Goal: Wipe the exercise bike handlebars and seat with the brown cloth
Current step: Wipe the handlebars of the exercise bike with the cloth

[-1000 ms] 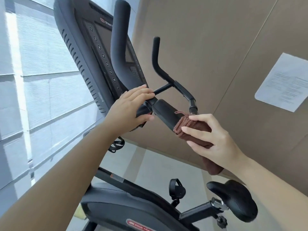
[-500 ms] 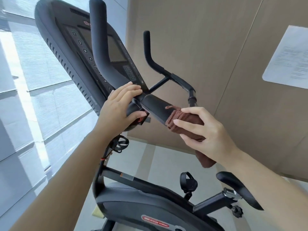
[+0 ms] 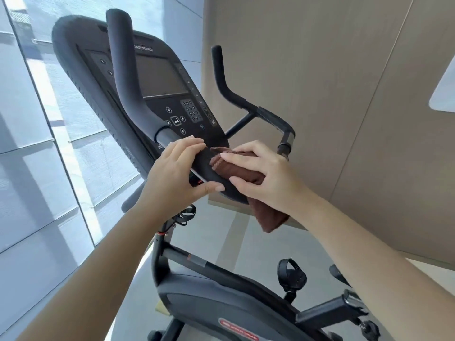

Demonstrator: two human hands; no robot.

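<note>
Head view, looking down at the bike [image 3: 221, 306] from the rider's side. My left hand [image 3: 172, 173] grips the handlebars [image 3: 125, 77] at the near padded section [image 3: 209, 169]: fingers lie over the top and the thumb is hooked under, so it is closed round the pad and holds nothing else. My right hand [image 3: 266, 178] is just beside it on the same pad, clamping the cloth [image 3: 236, 168] onto it, with fingers spread across the top of the cloth and the thumb pressing from the near side. The cloth is brown and folded. Its upper part is bunched over the pad and touches it, and a loose end hangs below my right wrist. The gap between the two hands is small and bare black pad shows in it.

The console [image 3: 160, 80] sits behind the left horn of the handlebars, screen dark, keypad visible. The right horn [image 3: 227, 91] stands up further back, well apart from both hands. The seat [image 3: 337, 271] is low right, mostly hidden behind my right forearm; only a dark edge shows. A pedal [image 3: 291, 271] is near it. Window [image 3: 37, 143] on the left, tan wall [image 3: 320, 70] on the right.
</note>
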